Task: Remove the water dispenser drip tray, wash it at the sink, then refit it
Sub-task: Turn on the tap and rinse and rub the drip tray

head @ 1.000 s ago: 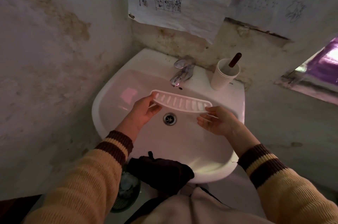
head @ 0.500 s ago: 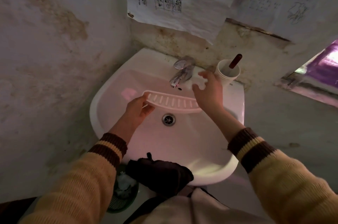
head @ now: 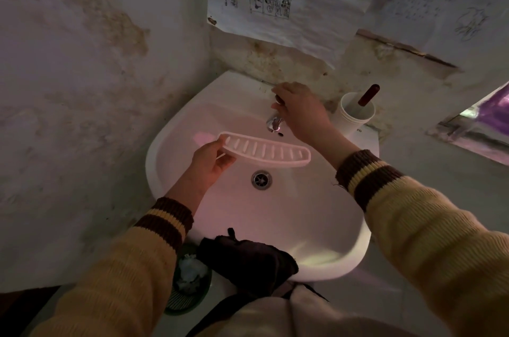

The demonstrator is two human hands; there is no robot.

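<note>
The drip tray (head: 268,151), a long curved white piece with slots, hangs level over the white sink basin (head: 316,226), just below the tap spout (head: 274,124). My left hand (head: 212,161) pinches the tray's left end; the right end is free. My right hand (head: 301,110) lies over the tap's handle at the back of the basin, fingers closed around it, and hides most of the handle. The drain (head: 261,179) sits below the tray. No water shows at the spout.
A white cup (head: 355,116) with a dark-handled tool in it stands on the rim right of the tap. A dark cloth (head: 248,259) hangs on the sink's front edge. A green bin (head: 190,284) stands on the floor. Stained walls close in left and behind.
My right hand let go of the tray's right end and went up and back onto the tap handle. The left hand alone now holds the tray, slightly lower left.
</note>
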